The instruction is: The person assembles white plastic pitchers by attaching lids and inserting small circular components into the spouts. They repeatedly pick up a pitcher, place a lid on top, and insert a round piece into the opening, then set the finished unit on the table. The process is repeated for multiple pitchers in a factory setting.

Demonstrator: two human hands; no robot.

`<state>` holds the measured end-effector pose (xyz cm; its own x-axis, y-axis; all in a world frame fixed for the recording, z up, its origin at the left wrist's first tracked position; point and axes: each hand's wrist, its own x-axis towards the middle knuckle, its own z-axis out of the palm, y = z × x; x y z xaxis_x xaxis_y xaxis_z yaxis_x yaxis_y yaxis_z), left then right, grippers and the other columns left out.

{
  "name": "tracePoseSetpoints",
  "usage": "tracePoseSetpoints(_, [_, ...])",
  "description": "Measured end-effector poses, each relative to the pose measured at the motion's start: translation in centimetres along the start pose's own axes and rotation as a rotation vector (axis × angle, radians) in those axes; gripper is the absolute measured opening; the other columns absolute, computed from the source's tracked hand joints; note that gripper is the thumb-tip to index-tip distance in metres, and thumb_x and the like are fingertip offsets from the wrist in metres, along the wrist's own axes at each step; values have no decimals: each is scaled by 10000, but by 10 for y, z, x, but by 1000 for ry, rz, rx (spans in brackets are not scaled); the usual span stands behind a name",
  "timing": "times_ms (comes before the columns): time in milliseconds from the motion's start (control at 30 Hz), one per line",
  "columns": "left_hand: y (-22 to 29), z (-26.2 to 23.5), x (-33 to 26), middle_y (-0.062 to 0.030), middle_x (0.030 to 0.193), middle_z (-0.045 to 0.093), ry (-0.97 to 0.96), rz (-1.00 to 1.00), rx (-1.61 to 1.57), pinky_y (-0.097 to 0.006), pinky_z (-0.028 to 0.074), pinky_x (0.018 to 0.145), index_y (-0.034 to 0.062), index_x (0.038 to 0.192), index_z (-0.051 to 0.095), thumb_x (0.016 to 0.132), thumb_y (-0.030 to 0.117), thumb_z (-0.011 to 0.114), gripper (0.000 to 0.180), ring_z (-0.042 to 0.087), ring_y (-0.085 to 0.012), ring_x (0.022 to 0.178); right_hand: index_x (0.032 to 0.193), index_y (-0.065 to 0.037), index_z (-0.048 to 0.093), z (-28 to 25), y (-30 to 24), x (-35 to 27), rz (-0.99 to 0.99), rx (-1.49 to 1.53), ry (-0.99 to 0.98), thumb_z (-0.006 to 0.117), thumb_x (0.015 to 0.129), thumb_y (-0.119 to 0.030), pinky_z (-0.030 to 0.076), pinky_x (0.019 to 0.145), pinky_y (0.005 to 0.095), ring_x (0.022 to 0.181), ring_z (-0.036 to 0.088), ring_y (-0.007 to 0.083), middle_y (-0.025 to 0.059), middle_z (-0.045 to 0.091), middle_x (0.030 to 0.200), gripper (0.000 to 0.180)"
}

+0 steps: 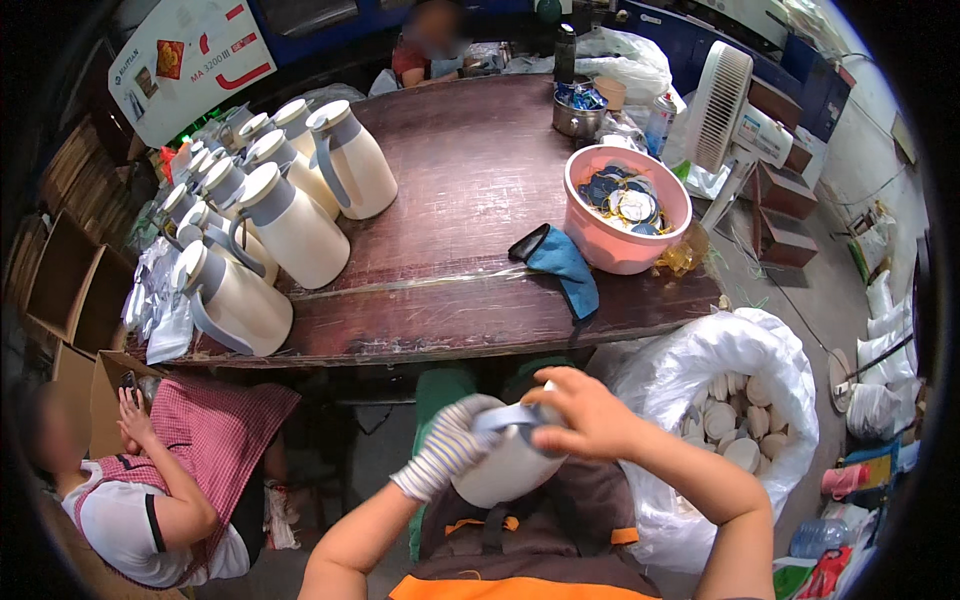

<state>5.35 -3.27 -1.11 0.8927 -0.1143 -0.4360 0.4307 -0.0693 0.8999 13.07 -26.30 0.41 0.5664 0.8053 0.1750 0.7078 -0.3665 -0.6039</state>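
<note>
A cream thermos jug point(510, 468) with a grey top rests tilted on my lap. My left hand point(458, 445), in a striped knit glove, is closed round its grey handle side. My bare right hand point(590, 415) grips the jug's top from the right, fingers bent over the rim; the lid itself is mostly hidden by the fingers. Ahead on the left of the table, several matching jugs point(295, 235) with grey handles and cream lids stand upright in a cluster. A blue cloth point(562, 272) lies near the table's front edge, beyond my right hand.
The dark red table point(450, 180) holds a pink basin point(580, 225) of lids and a metal pot point(578, 120). A white sack point(640, 400) of round cream lids stands right of my lap. A fan point(718, 105) stands at the right. A person point(165, 490) sits at the left.
</note>
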Motion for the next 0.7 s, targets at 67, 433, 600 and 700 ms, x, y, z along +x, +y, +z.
tracePoseSetpoints(67, [-33, -36, 22, -14, 946, 665, -29, 280, -55, -263, 511, 796, 48, 1073, 643, 734, 108, 775, 369, 613, -102, 884, 1291, -140, 549, -15, -36, 2, -233, 14, -68, 602, 830, -589, 387, 1012, 479, 1224, 454, 420, 226, 462, 1334, 646])
tracePoseSetpoints(433, [6, -41, -20, -3, 799, 639, -326, -113, 9, -221, 467, 586, 46, 999, 691, 817, 187, 732, 234, 559, -54, 649, 1277, -143, 557, -1, -34, 5, -12, 42, -32, 559, 879, -528, 407, 957, 437, 1153, 502, 339, 150, 538, 1226, 553])
tracePoseSetpoints(600, [23, -19, -31, 34, 776, 616, -564, -232, -133, -217, 402, 495, 88, 1050, 699, 838, 199, 728, 241, 484, -54, 553, 1310, -139, 534, -4, -20, 20, 58, 166, -43, 539, 905, -525, 397, 977, 441, 1190, 489, 333, 149, 530, 1257, 560])
tracePoseSetpoints(700, [9, -18, -27, 42, 698, 586, -448, -182, -52, -224, 388, 486, 107, 1073, 708, 839, 211, 729, 257, 473, -50, 538, 1314, -145, 532, -6, -16, 28, 60, 145, -76, 528, 908, -537, 392, 984, 441, 1194, 489, 323, 141, 528, 1262, 564])
